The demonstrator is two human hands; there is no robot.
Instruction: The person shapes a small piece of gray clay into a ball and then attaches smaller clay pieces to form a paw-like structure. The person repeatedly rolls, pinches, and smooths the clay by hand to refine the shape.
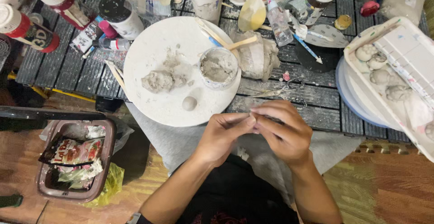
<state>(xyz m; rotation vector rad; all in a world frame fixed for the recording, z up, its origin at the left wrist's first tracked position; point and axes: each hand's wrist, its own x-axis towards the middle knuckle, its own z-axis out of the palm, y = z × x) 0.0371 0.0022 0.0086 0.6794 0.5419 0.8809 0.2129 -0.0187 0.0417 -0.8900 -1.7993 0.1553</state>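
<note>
**Both hands pinching a small piece of clay over the lap**

Head view: the left hand [222, 136] and the right hand [284, 131] are meeting at the near middle of the picture, just this side of the tabletop [312, 95]. The fingertips of both hands are closing on a small clay piece [253, 117], which is mostly hidden between them; only a pale sliver is showing. Neither hand is clenching into a fist; each is grasping the piece with thumb and forefingers.

Beyond the hands, a round white board [149, 52] is lying on the tabletop. On it are sitting a grey clay lump [158, 80], a small clay ball [189, 103] and a cup [219, 67] of grey paste. To the far right, a white tray [407, 48] is holding several shaped clay pieces. Scissors [289, 91] are lying just beyond the right hand. At the near left, a brown bin [106, 158] with wrappers is standing on the floor.

Judging by the lump and ball, the clay piece is looking light, soft and easily dented, perhaps slightly sticky. A gentle grip with the fingertips at its edges, as both hands are doing, seems best suited to it; a hard squeeze would likely be deforming it.
</note>
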